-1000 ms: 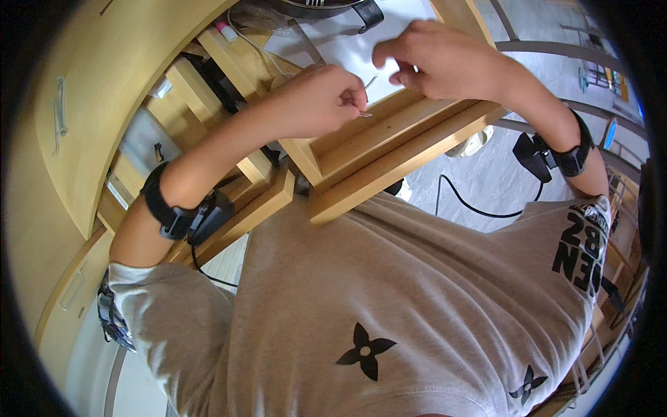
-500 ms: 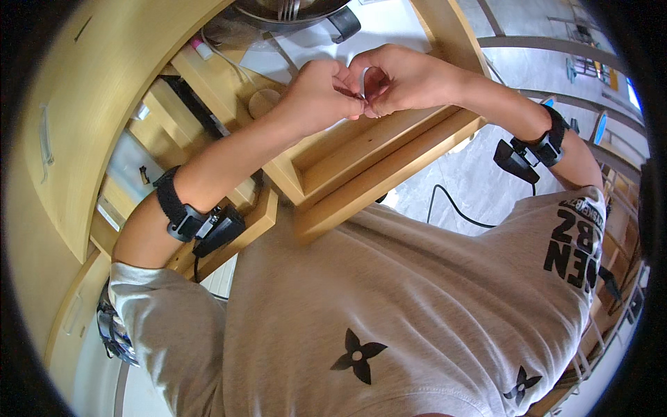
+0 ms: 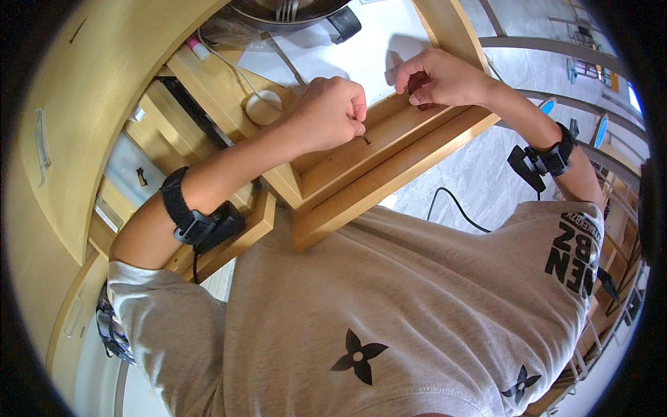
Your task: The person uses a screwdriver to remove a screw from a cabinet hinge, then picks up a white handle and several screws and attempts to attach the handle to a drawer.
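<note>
My left hand (image 3: 328, 115) is closed in a pinch over the wooden drawer (image 3: 333, 167). A small, dark, thin, bent piece (image 3: 365, 140) sticks out from its fingertips; its kind cannot be made out. Farther right, my right hand (image 3: 445, 82) hangs above the back part of the same drawer with thumb and fingers curled together. Whatever is between those fingertips is too small to name. White paper (image 3: 375, 52) lies just beyond both hands.
A dark pan (image 3: 292, 17) with a black handle (image 3: 344, 25) and a fork (image 3: 287, 10) sits at the far side. Left of the drawer are a round pale disc (image 3: 264, 107) with a white cable, a pink-and-white tube (image 3: 197, 47) and a see-through plastic bag (image 3: 233, 31).
My hands were together at the fingertips and have moved apart, the left one down toward me, the right one to the right. The small dark piece now shows at the left fingertips.
</note>
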Demonstrator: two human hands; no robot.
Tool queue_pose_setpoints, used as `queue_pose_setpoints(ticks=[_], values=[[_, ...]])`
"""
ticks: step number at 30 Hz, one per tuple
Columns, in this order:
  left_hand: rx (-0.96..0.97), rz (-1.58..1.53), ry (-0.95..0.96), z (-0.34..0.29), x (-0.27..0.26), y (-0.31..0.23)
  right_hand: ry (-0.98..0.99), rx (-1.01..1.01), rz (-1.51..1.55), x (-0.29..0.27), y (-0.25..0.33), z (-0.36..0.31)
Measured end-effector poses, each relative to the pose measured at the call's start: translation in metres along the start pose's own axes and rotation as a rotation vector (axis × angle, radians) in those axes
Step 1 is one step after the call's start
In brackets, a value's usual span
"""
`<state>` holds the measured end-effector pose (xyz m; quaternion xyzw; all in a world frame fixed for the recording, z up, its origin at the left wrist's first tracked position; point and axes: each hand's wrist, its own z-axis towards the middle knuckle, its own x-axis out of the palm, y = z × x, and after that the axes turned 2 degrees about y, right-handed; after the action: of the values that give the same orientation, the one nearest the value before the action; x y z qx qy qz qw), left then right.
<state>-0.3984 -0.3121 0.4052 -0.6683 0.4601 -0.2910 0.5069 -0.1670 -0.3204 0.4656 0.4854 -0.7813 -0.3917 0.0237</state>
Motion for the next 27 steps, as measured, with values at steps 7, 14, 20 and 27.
queue_pose_setpoints(ticks=[7,14,20,27], values=[[-0.022,0.083,0.04,-0.003,-0.006,-0.014,-0.058,-0.009,0.002,0.003,-0.009,-0.001],[0.105,0.227,0.116,-0.001,0.0,-0.023,-0.025,0.023,-0.054,0.005,-0.007,-0.004],[-0.015,0.111,0.136,0.002,0.013,-0.003,-0.035,-0.032,-0.139,0.012,-0.005,-0.009],[-0.084,0.251,0.043,-0.012,0.008,-0.025,0.055,-0.06,-0.229,0.005,-0.008,-0.016]])
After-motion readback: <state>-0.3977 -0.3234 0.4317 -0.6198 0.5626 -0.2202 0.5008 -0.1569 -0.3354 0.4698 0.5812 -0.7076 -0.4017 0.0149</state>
